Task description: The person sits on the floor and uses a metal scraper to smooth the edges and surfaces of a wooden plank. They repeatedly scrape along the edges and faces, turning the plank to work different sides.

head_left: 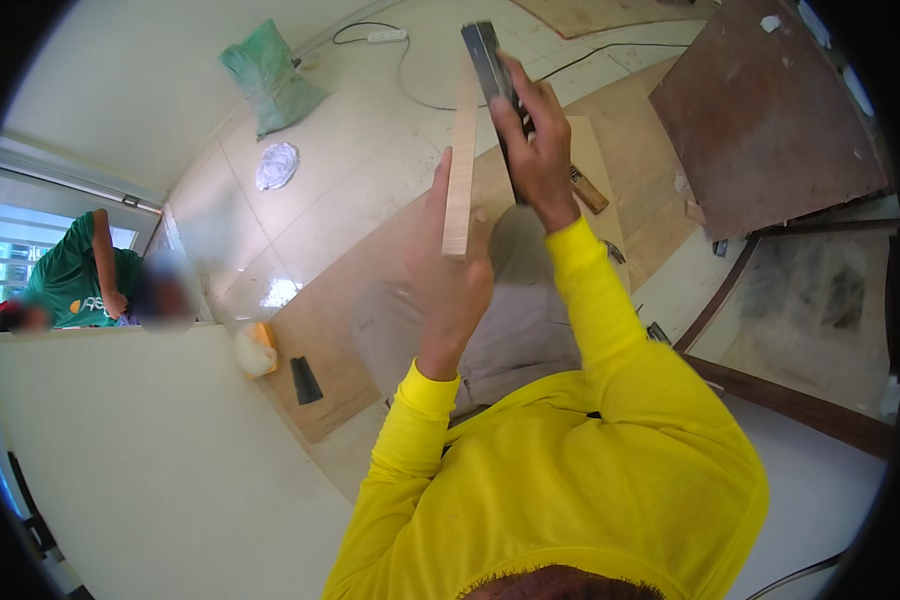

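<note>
My left hand [450, 285] is closed around the lower end of a pale, narrow wooden strip [460, 180], which points away from me over my lap. In my right hand [542, 150] is a long dark grey block [486, 65], gripped along its side with the fingers wrapped round it; it looks like a sanding block. The block lies close alongside the strip's right side. Whether the two touch at the far end, I cannot tell. Beyond my right wrist a wooden-bodied tool [588, 190] lies on a board.
A dark folded sheet [306, 380] and a yellow-white bag [256, 350] lie to the left. Farther off are a green sack [270, 80], a white cloth bundle [277, 166] and a power strip [387, 36]. Brown panels [770, 110] stand right. A person in green [75, 275] bends at far left.
</note>
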The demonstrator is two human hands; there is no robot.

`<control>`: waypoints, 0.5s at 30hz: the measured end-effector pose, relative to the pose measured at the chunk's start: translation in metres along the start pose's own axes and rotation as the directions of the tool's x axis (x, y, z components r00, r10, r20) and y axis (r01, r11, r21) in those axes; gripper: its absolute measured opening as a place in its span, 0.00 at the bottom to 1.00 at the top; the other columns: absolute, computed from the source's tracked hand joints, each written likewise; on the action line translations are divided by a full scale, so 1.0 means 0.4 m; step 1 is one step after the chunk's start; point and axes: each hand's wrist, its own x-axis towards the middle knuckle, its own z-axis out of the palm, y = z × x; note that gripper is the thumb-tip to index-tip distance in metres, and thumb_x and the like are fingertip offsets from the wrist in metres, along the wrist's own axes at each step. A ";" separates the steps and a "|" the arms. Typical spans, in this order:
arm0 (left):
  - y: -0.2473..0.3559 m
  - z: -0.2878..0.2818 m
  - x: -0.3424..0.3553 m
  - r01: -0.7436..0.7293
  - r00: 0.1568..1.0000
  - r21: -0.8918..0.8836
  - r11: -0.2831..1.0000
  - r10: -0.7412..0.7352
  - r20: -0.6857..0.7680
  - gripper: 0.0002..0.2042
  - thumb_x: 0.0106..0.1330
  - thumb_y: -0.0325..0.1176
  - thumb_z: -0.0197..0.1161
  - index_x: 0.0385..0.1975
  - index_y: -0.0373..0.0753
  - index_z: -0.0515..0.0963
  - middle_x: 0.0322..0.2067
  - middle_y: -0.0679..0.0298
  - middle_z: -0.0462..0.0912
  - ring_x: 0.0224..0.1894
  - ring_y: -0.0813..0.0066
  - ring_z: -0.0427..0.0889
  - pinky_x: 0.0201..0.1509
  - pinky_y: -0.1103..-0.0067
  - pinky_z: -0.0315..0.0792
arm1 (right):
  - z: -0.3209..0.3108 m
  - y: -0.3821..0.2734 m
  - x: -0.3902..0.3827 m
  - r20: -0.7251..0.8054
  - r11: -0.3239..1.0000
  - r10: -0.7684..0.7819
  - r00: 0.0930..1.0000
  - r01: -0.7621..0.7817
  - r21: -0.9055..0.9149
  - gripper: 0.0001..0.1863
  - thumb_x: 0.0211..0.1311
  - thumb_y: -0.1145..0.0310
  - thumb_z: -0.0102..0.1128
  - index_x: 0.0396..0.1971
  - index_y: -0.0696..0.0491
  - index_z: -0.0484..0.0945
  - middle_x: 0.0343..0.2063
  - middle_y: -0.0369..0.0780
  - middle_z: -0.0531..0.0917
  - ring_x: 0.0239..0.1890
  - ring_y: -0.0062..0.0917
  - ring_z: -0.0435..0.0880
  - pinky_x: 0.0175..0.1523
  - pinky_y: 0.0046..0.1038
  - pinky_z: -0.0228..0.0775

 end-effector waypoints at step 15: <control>0.020 -0.007 0.002 0.043 0.999 -0.054 0.998 -0.045 -0.031 0.33 0.80 0.18 0.67 0.86 0.36 0.76 0.70 0.46 0.92 0.66 0.56 0.94 0.72 0.67 0.82 | 0.013 0.086 0.067 0.079 0.979 0.063 0.995 -0.046 -0.201 0.29 0.86 0.57 0.71 0.81 0.45 0.85 0.42 0.44 0.88 0.44 0.34 0.88 0.54 0.36 0.81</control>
